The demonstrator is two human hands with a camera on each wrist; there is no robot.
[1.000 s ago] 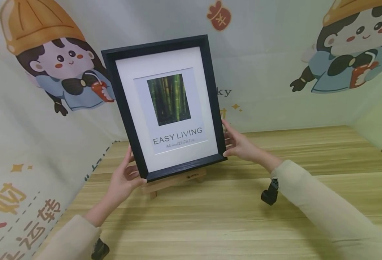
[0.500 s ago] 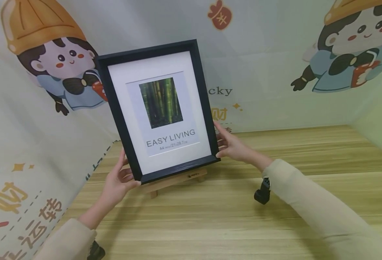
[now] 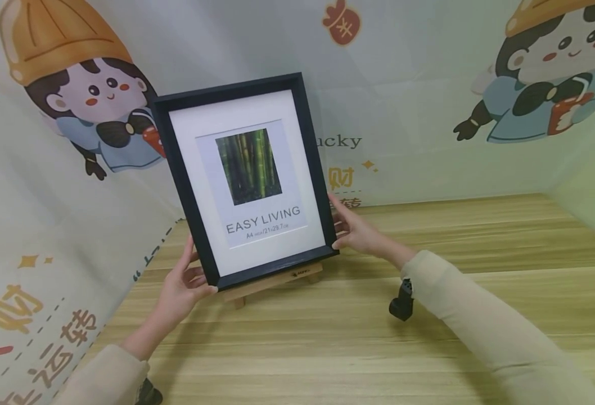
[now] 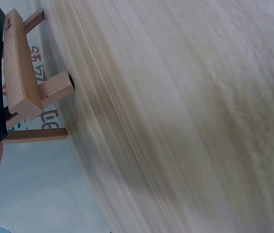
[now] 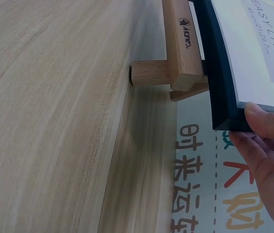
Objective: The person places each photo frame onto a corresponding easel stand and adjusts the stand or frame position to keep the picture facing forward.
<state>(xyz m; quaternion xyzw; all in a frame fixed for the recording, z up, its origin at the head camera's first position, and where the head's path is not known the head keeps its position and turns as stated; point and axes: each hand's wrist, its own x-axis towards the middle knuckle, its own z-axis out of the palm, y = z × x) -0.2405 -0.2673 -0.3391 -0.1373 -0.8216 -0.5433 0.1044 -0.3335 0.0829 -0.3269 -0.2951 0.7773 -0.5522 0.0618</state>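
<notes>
A black picture frame [image 3: 318, 169] with a white mat and a bamboo picture leans upright, tilted a little to the left in the head view. My left hand [image 3: 178, 289] grips its lower left corner, thumb at the front. At the lower right corner my right hand [image 3: 360, 230] pinches the edge; in the right wrist view that thumb [image 5: 267, 121] lies on the front. Just below and behind the frame stands a small wooden easel [image 3: 272, 282], its ledge [image 4: 20, 68] close under the frame's bottom edge. Most of the easel is hidden by the frame.
The easel's feet stand on a wood-grain table [image 3: 378, 337]. Behind and to the left hangs a white printed cloth [image 3: 404, 84] with cartoon figures. A small black camera [image 3: 402, 301] hangs from the right wrist.
Both hands have moved the picture frame left and down, bringing its bottom edge nearer the easel's ledge. The easel has stayed in place.
</notes>
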